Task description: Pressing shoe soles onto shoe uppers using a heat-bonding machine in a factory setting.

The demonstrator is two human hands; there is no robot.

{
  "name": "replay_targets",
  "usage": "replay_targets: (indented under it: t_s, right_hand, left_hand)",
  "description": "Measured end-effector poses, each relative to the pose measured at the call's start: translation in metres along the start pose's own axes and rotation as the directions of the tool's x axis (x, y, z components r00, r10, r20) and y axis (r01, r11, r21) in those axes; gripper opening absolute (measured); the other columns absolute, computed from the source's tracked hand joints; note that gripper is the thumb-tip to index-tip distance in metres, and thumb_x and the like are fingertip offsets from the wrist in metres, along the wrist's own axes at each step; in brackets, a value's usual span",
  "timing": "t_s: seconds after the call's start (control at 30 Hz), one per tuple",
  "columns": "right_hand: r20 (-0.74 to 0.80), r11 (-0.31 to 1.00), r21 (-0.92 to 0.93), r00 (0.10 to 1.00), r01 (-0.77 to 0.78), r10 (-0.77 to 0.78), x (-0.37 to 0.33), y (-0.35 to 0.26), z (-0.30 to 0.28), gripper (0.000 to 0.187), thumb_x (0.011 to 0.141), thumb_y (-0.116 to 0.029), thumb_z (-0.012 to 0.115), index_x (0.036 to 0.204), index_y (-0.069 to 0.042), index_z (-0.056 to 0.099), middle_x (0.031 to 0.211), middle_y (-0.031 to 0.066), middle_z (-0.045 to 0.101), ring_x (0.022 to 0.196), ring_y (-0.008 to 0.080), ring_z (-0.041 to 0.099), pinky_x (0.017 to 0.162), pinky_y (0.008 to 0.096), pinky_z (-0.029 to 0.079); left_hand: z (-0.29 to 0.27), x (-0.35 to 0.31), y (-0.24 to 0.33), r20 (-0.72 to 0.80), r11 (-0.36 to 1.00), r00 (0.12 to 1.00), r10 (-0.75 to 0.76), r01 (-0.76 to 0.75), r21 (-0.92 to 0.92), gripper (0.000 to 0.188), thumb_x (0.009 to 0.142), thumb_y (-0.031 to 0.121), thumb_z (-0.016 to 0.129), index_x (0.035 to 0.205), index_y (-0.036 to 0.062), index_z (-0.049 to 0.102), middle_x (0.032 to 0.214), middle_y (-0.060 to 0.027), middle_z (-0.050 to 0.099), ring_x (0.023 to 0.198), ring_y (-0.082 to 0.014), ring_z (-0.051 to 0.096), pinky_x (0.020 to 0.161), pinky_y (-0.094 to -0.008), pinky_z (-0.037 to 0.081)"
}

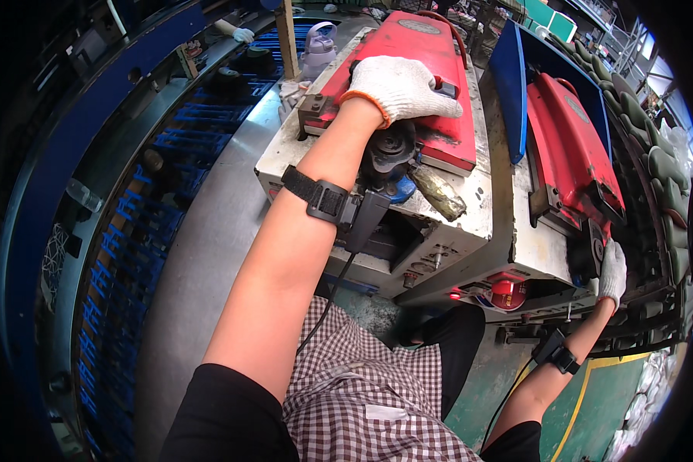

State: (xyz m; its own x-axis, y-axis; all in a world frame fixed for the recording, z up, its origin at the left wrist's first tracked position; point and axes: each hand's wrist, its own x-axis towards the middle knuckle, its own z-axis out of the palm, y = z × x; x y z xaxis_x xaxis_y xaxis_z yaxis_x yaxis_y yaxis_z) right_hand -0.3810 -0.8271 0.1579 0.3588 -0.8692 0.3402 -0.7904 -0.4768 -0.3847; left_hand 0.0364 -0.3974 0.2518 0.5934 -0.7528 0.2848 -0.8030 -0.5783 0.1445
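Left hand (404,86), gloved, is curled over a black handle (445,87) on the left red cover (420,58); grip tightness unclear. Right hand (613,271), fingers together and narrow, is at the dark rounded part (593,242) on the near end of the right red cover (568,146). Contact likely; can't tell if it grips.

Risks, my read: pinched fingers if either cover moves while hands are this close. Hands are well apart, so one side probably goes unwatched. The cord (327,308) off the left wrist strap (316,196) hangs near the black knobbed part (393,146) and could snag. Red button (503,287) sits low between the hands; a knee bump could press it.

Left cover sits atop the left machine, long axis near-far, near end toward the wearer. Right cover slants far-left to near-right. Handle lies roughly left-right, exposed tip pointing right.
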Motion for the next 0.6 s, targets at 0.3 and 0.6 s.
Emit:
replay_targets:
  t_s: [0.3,0.6]
  right_hand:
    - [-0.006,1.0,-0.009,1.0,-0.018,0.018,-0.0006,0.0,0.0002,0.071,0.103,-0.058,0.049,0.144,-0.001,0.058,0.143,0.0207,0.062,0.135,0.0355,0.057,0.111,0.0401,0.043]
    - [-0.004,1.0,0.006,1.0,-0.021,0.021,0.0006,0.0013,0.0004,0.069,0.104,-0.057,0.049,0.143,-0.001,0.058,0.14,0.0205,0.064,0.132,0.0344,0.06,0.109,0.0395,0.044]
  left_hand:
    - [0.0071,0.0003,-0.0028,-0.103,0.999,0.994,0.034,-0.036,-0.016,0.073,0.079,0.081,0.057,0.093,0.0133,0.082,0.093,-0.0145,0.076,0.09,-0.0331,0.074,0.082,-0.0428,0.056]
    - [0.0084,0.0013,-0.0039,-0.101,0.999,0.994,0.045,-0.046,-0.007,0.074,0.08,0.081,0.056,0.095,0.0128,0.082,0.095,-0.015,0.076,0.091,-0.0327,0.074,0.083,-0.0433,0.056]
